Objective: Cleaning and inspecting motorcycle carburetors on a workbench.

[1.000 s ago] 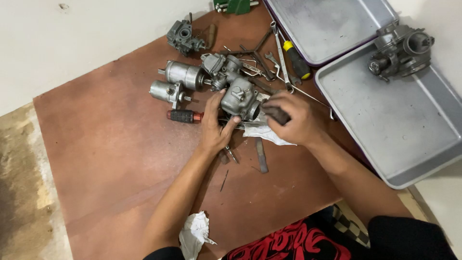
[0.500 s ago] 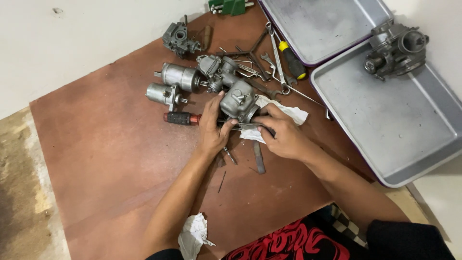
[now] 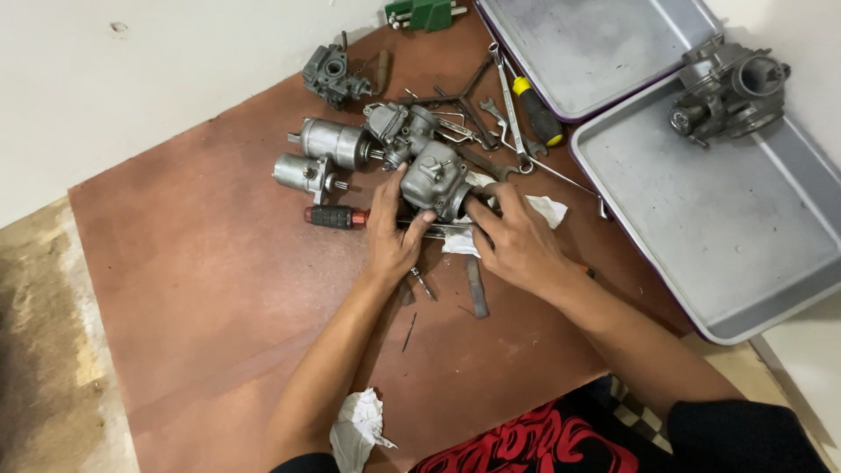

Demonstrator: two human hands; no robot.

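Reddish-brown board [image 3: 201,289] lies on the floor beside a pale wall and serves as the work surface. Near the far edge of this board, a grey metal carburetor [image 3: 436,178] is held between both hands. The left hand [image 3: 394,235] has its fingers curled against the near-left side of the carburetor, with the thumb pressing on its body, so it grasps the part. The right hand [image 3: 515,238] closes on the near-right side, with fingertips at the round opening; it seems to steady the part so that it does not roll. Under the right hand, on the board, lies a white rag [image 3: 543,210], probably to catch dirt or oil.

The carburetor stands a little tilted; its long axis runs roughly from the near-right to the far-left of the board, and the round opening faces toward the person.

Left of the carburetor lie two cylindrical metal parts [image 3: 328,144] and a screwdriver with red and black handle [image 3: 337,215]. Beyond it are wrenches [image 3: 504,88], kept near for easy reach. Right of the board are two grey metal trays [image 3: 727,228]; another carburetor [image 3: 727,86] rests in one. A crumpled rag [image 3: 357,425] lies at the near edge of the board.
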